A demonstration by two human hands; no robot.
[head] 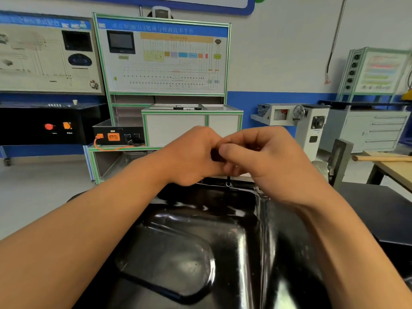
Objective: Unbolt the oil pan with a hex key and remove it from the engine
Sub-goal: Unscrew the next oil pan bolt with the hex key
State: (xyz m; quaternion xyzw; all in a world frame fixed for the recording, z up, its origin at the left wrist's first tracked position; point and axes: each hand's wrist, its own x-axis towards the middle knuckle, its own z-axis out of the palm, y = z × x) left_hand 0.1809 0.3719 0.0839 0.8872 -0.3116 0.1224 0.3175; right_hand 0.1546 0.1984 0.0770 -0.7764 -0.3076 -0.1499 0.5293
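Pan (200,241) lower centre, black, not yet lifted. Mid-frame: left hand (191,155) + right hand (267,161), both curled round top of hex key (229,179), shaft down in bolt (228,185) at far rim. Prob. mid-unbolting; other bolts unseen, count unknown; removal left.

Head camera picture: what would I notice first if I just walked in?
The left hand and right hand meet mid-picture, sharing a grip on a hex key that points down. Below them, the shiny black oil pan fills the bottom. Behind stands a green-framed wiring-diagram board.
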